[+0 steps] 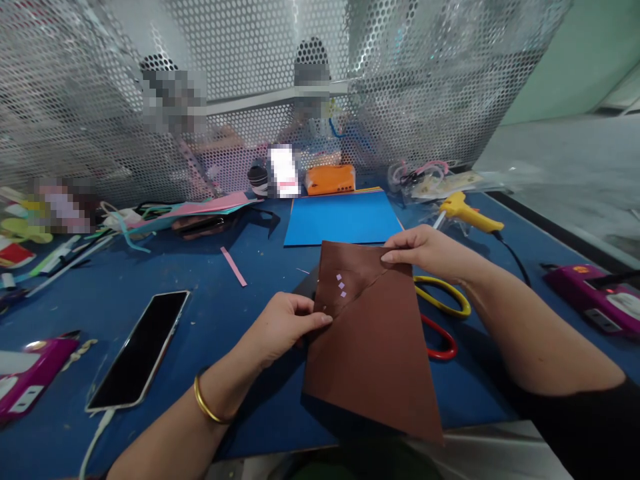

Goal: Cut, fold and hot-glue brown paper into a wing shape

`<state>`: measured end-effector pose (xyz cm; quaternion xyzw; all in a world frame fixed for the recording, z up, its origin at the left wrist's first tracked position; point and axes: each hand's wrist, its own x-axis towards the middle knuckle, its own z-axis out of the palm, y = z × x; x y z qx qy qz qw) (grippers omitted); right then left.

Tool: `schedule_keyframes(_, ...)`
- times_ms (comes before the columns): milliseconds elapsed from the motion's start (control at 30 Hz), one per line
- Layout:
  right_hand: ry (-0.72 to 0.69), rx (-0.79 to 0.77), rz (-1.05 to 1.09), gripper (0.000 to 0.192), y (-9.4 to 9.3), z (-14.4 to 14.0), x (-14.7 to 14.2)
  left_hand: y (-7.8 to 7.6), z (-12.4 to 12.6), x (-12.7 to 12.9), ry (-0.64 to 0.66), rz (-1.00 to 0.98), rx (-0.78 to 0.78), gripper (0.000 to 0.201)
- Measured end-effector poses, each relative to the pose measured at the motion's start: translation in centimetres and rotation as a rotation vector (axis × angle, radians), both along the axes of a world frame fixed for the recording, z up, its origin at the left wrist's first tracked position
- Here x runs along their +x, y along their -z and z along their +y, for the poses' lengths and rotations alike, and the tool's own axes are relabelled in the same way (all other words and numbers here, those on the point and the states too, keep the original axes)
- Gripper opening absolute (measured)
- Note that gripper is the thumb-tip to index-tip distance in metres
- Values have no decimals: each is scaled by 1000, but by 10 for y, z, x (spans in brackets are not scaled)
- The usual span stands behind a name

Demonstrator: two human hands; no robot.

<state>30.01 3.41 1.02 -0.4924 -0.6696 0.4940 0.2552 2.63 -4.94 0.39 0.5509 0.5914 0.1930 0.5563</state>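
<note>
A brown sheet of craft paper [373,353] is held up between both hands, with a slanting crease or cut edge across its upper part. Three small lilac squares [341,285] lie in a row on its upper left. My left hand [285,327] pinches the left edge, thumb on top at the lower end of the slanting line. At the upper right, my right hand [420,253] grips the sheet by thumb and fingers near the line's other end. Scissors with one yellow handle loop [463,310] and one red loop [450,353] lie partly hidden behind the paper.
Blue sheets [343,217] lie ahead, before an orange packet [330,180]. A yellow glue gun [470,212] rests at the right, near a purple power strip [595,300]. Left are a charging phone [143,350], a pink strip [233,267] and stacked papers [215,207]. Perforated metal mesh [240,60] stands behind.
</note>
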Motion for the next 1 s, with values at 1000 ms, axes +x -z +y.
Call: schedule_keyframes(1000,76,391,-471,44,12,-39,20,-5,9,-16,-237,-134,42,26)
